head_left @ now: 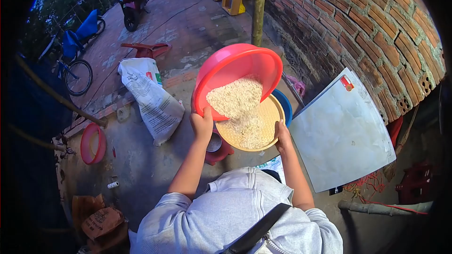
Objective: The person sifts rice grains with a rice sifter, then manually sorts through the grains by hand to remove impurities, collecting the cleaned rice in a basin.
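Note:
A large red basin (270, 63) is tilted over a round woven tray (272, 117). Pale flaky grain (235, 98) slides from the basin's lower edge onto the tray, where a heap (250, 134) lies. My left hand (203, 123) grips the basin's lower left rim. On the tray's right rim is my right hand (283, 137), its fingers wrapped round the edge. Behind the tray shows part of a blue basin (284, 104). Under the tray's left side, a red stool or stand (220, 154) and a metal bowl (214, 143) are partly hidden.
A white sack (153, 103) stands left of the basin, with a red chair (146, 51) behind it. A small red basin (93, 143) and brown paper bags (103, 221) are further left. A white board (341, 134) lies right, beside a brick wall (372, 33). Motorbikes (133, 2) stand behind.

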The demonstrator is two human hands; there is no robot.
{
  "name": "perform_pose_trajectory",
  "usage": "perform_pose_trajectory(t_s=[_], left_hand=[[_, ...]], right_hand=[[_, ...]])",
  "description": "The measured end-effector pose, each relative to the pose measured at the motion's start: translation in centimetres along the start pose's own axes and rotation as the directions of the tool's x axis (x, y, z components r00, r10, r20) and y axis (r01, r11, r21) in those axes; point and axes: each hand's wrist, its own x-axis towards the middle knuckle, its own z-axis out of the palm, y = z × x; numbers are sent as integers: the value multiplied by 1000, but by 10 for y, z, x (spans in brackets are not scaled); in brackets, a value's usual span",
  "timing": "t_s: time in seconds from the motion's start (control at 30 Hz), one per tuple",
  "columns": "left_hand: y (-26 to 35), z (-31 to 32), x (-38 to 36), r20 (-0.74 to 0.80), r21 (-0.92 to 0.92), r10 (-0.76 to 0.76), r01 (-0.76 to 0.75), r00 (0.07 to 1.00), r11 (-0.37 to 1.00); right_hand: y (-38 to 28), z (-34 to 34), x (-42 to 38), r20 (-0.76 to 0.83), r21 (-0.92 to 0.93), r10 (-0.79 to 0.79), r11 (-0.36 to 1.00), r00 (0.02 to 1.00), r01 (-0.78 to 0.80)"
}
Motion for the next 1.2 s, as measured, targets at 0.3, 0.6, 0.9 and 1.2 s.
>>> perform_pose_trajectory(t_s=[0.3,0.6,0.9,1.2], left_hand=[[35,-4,12,51,-315,-366,363,929,877],[-59,-59,13,294,-499,-847,827,442,258],[-198,-142,-66,108,-624,-959,769,261,139],[-338,-195,-157,-52,-774,-998,630,38,64]], right_hand=[[-7,10,0,-10,-41,5,999,1000,-6],[4,-27,35,-6,-150,-62,987,998,61],[9,-35,34,-149,-92,-135,988,980,122],[36,-32,36,-121,-156,-35,988,992,16]])
